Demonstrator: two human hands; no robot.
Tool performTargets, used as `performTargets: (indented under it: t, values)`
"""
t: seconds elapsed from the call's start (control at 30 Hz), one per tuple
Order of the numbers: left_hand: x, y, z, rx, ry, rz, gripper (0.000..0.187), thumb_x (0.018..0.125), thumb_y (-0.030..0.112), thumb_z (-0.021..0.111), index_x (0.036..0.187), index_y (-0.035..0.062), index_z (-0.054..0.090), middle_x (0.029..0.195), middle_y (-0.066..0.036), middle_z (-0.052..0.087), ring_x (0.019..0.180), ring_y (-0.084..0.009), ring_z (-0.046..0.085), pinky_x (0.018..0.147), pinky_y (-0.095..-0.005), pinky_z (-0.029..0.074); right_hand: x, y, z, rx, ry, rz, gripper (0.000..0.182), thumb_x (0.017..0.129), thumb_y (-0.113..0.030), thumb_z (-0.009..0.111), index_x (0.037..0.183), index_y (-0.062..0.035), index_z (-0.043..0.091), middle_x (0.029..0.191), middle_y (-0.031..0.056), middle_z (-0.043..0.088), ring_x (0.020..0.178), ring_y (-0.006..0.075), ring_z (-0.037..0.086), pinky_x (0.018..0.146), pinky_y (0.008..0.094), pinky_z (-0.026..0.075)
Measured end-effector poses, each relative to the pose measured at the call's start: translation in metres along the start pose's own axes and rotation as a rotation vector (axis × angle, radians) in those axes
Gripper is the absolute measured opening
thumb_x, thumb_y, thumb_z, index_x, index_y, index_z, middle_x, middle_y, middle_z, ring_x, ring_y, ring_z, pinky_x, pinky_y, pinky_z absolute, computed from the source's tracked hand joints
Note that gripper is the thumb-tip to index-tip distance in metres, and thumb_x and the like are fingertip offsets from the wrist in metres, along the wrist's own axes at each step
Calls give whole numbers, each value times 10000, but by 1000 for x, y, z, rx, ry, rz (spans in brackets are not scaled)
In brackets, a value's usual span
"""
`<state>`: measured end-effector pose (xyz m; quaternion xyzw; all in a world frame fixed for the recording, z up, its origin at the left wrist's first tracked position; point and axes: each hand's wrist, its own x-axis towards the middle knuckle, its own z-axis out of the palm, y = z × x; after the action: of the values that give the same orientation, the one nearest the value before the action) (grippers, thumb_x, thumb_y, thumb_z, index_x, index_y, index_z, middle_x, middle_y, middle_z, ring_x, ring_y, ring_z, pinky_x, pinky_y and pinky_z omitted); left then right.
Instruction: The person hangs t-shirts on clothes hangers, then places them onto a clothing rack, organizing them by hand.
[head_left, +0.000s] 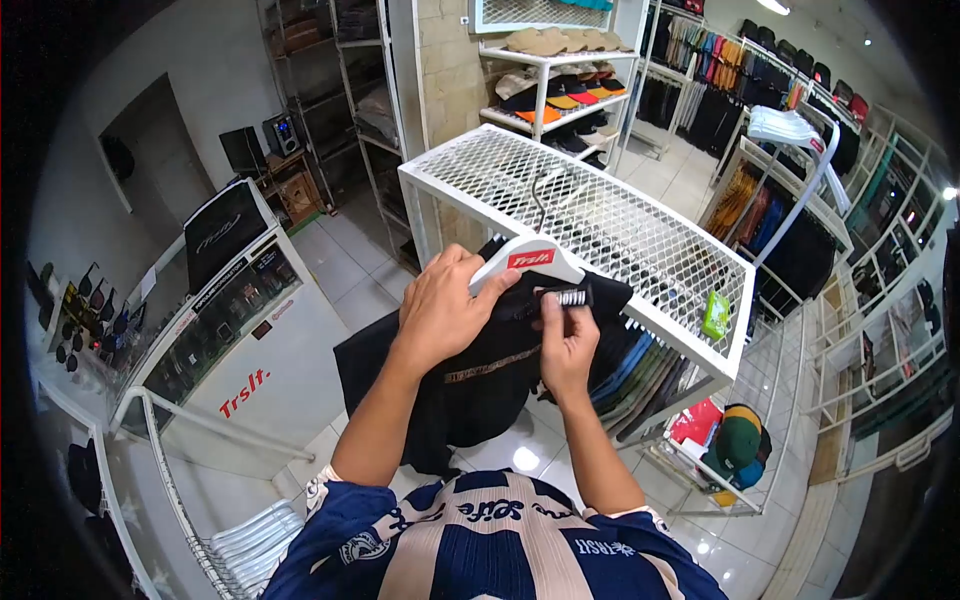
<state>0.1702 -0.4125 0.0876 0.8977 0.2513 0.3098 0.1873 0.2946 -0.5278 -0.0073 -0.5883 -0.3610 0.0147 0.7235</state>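
Head view, clothing shop. The landmark is the white mesh rack [600, 215], a flat grid shelf on a white frame. Just in front of its near edge the left hand [440, 310] grips the white hanger [528, 258], fingers wrapped over the hanger's left shoulder and closed on it; this grip appears to carry the weight, so the black garment [480, 385] hangs free below the hand, clear of the floor. The hanger's wire hook [540, 195] rises in front of the rack's mesh; whether it touches the mesh cannot be told. To the right of the hanger, the right hand [567, 345] pinches a small striped tag [572, 296] at the garment's collar, thumb and fingers narrow and closed on it, seemingly to turn the tag toward the camera. Under the rack, folded and hung clothes [645, 375] fill the lower rail. A green packet [716, 314] hangs on the rack's right front edge. Left of the rack stands a glass counter [240, 340] marked "Trslt."
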Motion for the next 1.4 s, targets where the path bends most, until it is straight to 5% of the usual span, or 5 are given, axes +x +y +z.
performTargets:
  t: [0.23,0.8,1.0,1.27,1.4]
  values:
    - [3,13,9,-11,-46,15,498,993,499,621,1050,23,756,954,-135,642,951,-336,633,822,-449,486,10,5,-19,-661,-104,-197,222,982,-246,682,951,-26,667,909,113,646,680,371,663,580,456,509]
    - [25,30,47,-83,-100,113,528,992,510,611,1038,7,766,981,-148,657,970,-336,619,852,-458,495,-7,-16,-79,-1002,139,-117,393,824,-354,862,677,-55,652,702,76,634,489,252,577,460,348,446]
    - [40,42,45,-206,-137,253,470,996,456,642,1047,2,752,961,-114,641,973,-280,599,825,-413,474,24,-36,-128,-1088,365,-526,463,800,-315,851,1160,-67,700,1251,153,597,1152,335,557,1016,451,408]
    - [70,63,84,-567,-341,378,370,915,275,779,1087,-22,640,929,-189,732,833,-283,704,793,-378,538,43,-3,-178,-1008,-64,-339,235,840,-224,784,974,-60,682,922,133,649,880,347,626,792,428,461]
    - [76,57,100,-517,-456,272,372,917,284,770,1078,-27,645,923,-185,723,858,-229,695,807,-357,535,86,47,-232,-960,401,-237,462,889,-475,738,1112,-70,730,1098,195,662,1059,370,614,940,485,464]
